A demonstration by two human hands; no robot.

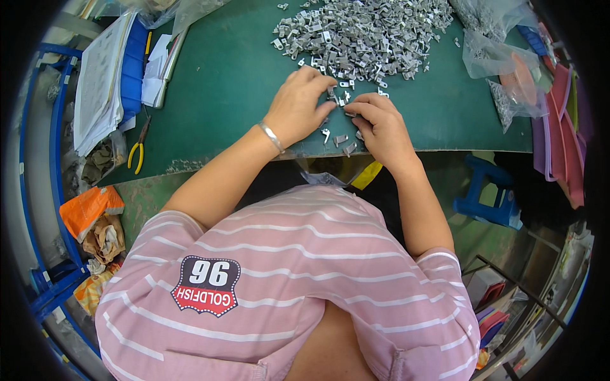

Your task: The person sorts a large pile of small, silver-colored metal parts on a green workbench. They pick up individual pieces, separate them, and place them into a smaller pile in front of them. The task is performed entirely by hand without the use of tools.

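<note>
A big heap of small silvery metal brackets (365, 38) covers the far middle of the green table. My left hand (295, 105), with a silver bangle at its wrist, is at the near edge of the heap. Its thumb and index finger are closed about a small metal bracket (331, 93). Just to the right, my right hand (384, 130) pinches another small metal bracket (351, 114) at its fingertips. Several loose brackets (340, 140) lie between and below the hands, close to the table's front edge.
Yellow-handled pliers (136, 152) lie at the left edge of the green table (216, 82), near papers (105, 82) and a blue tray (135, 70). Clear plastic bags (492, 54) with small parts sit at the right. A blue stool (486, 193) stands below the table.
</note>
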